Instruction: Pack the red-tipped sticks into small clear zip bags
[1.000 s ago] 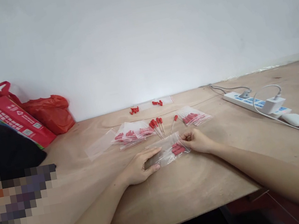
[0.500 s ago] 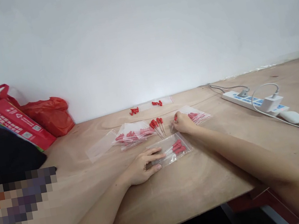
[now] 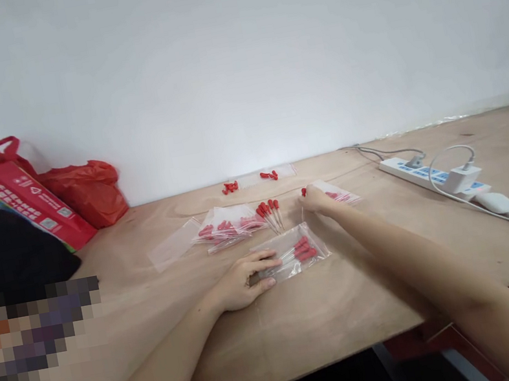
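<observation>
— Nearest first?
— Left hand (image 3: 244,282), flat on the near end of a clear bag (image 3: 293,254), fingers spread, pinning it to the bench (image 3: 309,332). Gripping nothing, only pressing.
— Inside the bag?
— Several droppers, red bulbs bunched toward the right end, thin clear stems pointing left.
— And beyond?
— Right hand (image 3: 316,199), fingers pinched on one dropper (image 3: 304,198) by its red bulb, stem hanging down toward the bench. Just behind that hand, a filled bag (image 3: 341,193).
— Best handling, judging from this?
— Keep the pinch on the rubber bulb, not the thin stem; likely fragile. Keep the bag mouth held flat and still under the left palm, and feed the stem in first, in line with the others.
— Further back?
— Loose droppers (image 3: 270,210) side by side, bulbs away; left of them a pile of filled bags (image 3: 226,227) and one empty bag (image 3: 173,249). At the wall, spare red bulbs (image 3: 229,187).
</observation>
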